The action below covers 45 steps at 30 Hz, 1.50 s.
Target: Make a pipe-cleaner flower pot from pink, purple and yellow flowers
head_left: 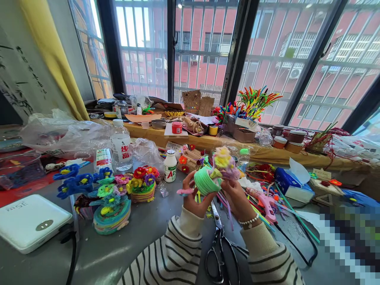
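Note:
My left hand [196, 201] wraps its fingers around a small light-green pot [204, 181] wound from pipe cleaners, held up over the table. A pale yellow flower [222, 157] and lilac pipe-cleaner pieces [232, 171] rise from its top. My right hand [240, 201] closes at the pot's right side, by the lilac pieces; its fingertips are partly hidden behind them. A pink fuzzy end [184, 192] pokes out beside my left fingers. Below my hands lie large scissors [219, 241] with black handles.
Finished pipe-cleaner flower pots [112, 215] stand at left, near a white box-shaped device [32, 223]. A small white bottle [170, 166] and a water bottle [121, 146] stand behind. At right lie a pink glue gun [268, 208] with its cable and a blue tissue pack [292, 186].

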Motion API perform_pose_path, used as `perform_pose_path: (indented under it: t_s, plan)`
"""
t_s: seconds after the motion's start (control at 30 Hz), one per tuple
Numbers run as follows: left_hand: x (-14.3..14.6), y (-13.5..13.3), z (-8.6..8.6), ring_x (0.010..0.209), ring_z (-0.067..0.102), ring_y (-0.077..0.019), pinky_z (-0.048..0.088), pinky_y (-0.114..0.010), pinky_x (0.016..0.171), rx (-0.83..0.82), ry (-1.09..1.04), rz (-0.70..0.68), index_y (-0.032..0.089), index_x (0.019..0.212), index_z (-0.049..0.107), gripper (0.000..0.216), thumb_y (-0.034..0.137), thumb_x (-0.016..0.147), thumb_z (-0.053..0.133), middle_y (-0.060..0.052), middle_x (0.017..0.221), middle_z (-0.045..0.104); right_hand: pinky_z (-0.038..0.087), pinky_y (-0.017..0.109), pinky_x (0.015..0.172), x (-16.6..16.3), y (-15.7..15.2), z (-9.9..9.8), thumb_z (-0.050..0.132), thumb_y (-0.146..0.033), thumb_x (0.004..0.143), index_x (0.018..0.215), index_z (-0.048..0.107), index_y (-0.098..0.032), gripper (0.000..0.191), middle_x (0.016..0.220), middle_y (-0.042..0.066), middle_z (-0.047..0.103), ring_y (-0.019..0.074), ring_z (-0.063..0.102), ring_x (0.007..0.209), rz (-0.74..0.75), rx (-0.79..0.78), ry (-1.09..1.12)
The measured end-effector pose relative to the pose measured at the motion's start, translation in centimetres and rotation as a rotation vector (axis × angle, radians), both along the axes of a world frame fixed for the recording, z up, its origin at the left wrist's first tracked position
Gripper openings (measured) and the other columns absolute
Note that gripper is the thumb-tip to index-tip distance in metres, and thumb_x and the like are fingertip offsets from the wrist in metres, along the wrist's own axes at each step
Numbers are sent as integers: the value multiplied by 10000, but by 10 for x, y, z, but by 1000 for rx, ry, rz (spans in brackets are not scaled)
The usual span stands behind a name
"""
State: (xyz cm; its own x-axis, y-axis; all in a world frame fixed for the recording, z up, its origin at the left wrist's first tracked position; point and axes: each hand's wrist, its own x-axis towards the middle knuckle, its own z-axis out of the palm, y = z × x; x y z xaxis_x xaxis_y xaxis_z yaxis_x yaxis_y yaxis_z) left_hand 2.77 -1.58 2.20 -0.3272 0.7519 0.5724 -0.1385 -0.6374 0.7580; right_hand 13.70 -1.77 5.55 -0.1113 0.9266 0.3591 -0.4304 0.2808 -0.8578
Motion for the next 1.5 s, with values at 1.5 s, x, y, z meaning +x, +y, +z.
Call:
perform_pose_path:
  t_s: [1.5]
  plan:
    - [0, -4, -5, 844, 577, -201, 490, -333, 687, -468, -472, -838, 236, 910, 532, 425, 299, 514, 671, -12, 899, 613, 430, 304, 750, 2, -16, 26, 622, -225, 620, 940, 547, -211, 329, 936, 16, 624, 185, 559, 858, -197, 41, -221]
